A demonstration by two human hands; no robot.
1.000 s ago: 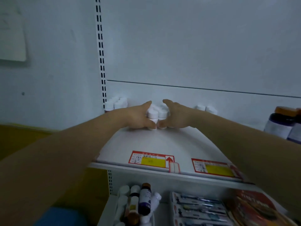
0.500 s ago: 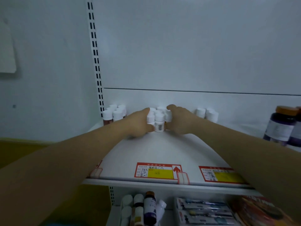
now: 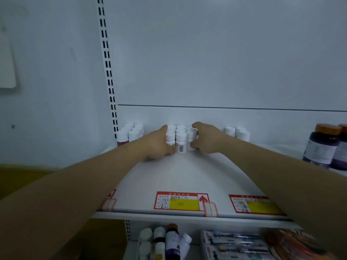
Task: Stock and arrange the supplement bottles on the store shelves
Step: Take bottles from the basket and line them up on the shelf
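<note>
Grip: left hand (image 3: 159, 145) and right hand (image 3: 206, 140) curl round the cluster of small white plastic bottles (image 3: 181, 142), now pushed deeper along the white shelf (image 3: 178, 177); probably nearly seated.

My left hand (image 3: 157, 145) and right hand (image 3: 206, 139) flank the middle bottle cluster (image 3: 181, 142) at the back of the shelf (image 3: 187, 175). A left bottle group (image 3: 131, 133) and a right bottle group (image 3: 237, 132) stand beside it; price labels (image 3: 181, 201) line the front edge.

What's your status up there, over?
Left hand and right hand grip white bottle cluster. Cluster upright at shelf back. Left group, right group apart, nothing blocking.
</note>
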